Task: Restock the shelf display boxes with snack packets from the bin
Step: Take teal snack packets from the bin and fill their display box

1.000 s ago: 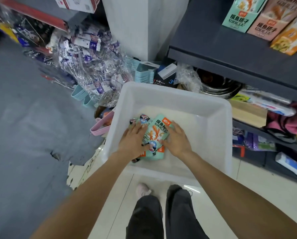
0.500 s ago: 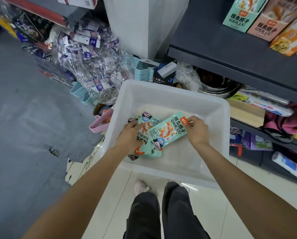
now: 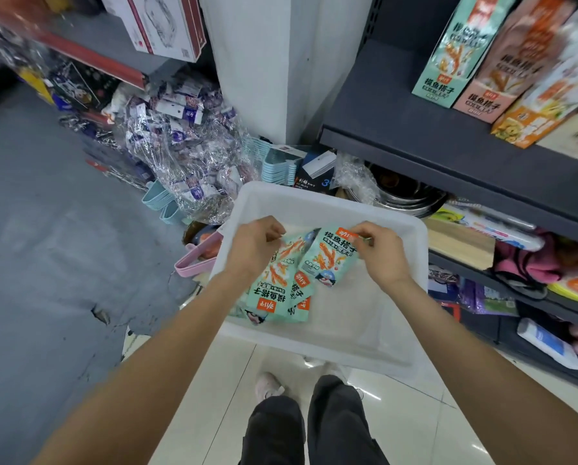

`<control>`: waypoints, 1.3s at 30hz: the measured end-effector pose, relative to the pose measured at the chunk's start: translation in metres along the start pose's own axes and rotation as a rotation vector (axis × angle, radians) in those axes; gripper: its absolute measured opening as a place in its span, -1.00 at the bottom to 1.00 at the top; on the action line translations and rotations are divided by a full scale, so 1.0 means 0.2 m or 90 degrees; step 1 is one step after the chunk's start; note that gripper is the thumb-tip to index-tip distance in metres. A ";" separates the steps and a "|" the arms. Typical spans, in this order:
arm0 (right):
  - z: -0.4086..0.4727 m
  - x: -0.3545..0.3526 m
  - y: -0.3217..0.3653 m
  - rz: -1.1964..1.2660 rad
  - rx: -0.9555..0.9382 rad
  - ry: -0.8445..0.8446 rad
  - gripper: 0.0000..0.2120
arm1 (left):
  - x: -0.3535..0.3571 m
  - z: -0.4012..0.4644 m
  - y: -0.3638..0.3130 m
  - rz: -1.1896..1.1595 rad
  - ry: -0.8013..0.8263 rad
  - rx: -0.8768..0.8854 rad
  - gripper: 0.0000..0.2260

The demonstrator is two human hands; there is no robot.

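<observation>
Gripping flat glossy teal packets (image 3: 277,283) over smooth white bin (image 3: 318,199).

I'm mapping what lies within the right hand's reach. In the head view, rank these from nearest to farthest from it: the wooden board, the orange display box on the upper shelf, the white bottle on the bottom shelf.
From the right hand:
1. Wooden board, just right of the bin.
2. White bottle, low right, lying on the bottom shelf.
3. Orange display box, upper right, on the top shelf.

"摸鱼搭子" on teal snack pkts (image 3: 328,255) + shelf display boxes (image 3: 443,82); "3" on dark box (image 3: 318,186)
</observation>
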State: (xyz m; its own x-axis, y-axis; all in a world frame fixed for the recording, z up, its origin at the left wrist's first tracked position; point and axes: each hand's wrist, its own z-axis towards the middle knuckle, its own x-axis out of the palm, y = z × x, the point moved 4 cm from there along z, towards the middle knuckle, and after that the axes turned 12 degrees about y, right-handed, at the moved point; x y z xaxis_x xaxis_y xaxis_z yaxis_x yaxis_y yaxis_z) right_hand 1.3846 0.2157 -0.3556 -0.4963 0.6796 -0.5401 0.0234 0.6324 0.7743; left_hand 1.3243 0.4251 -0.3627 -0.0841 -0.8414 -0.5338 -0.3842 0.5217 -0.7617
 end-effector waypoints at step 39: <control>0.88 -1.97 0.45 0.136 -0.249 -0.327 -0.88 | -0.11 1.36 -2.02 0.122 -0.062 0.351 -0.88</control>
State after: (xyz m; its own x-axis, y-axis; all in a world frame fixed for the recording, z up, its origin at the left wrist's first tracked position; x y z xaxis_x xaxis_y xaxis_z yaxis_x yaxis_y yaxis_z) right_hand 1.7357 0.0702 -0.1323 -0.0379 0.9263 -0.3749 -0.2879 0.3491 0.8918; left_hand 1.7306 0.2718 -0.1433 -0.0103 -0.7221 -0.6917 0.1660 0.6809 -0.7133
